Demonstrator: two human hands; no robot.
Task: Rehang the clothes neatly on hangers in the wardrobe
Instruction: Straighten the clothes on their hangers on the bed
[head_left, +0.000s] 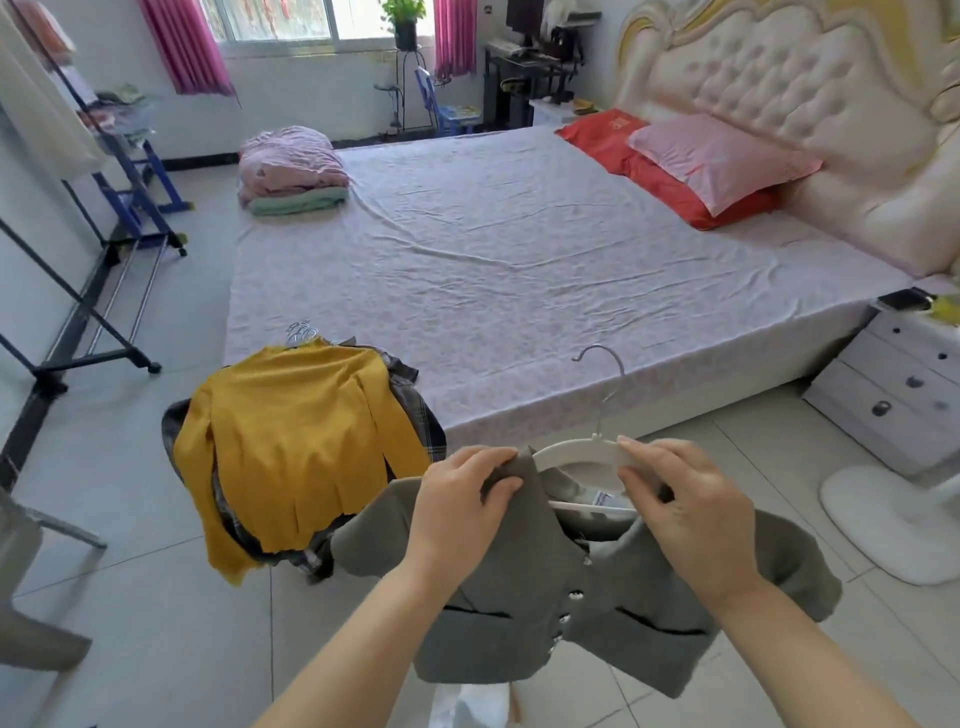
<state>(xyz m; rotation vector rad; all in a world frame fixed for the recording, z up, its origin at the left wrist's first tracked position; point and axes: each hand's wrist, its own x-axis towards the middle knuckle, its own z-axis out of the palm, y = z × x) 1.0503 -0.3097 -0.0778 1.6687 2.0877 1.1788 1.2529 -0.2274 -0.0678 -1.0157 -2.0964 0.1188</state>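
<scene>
Grey jacket (545, 597) on white hanger (582, 449); left hand (462, 499) pinching collar, right hand (680, 504) pinching hanger arm.

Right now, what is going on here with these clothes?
A person is fitting a grey jacket onto a white hanger. The left hand pinches the jacket's shoulder over one end, and the right hand grips the hanger's other arm. A yellow sweater lies beside the bed.
</scene>
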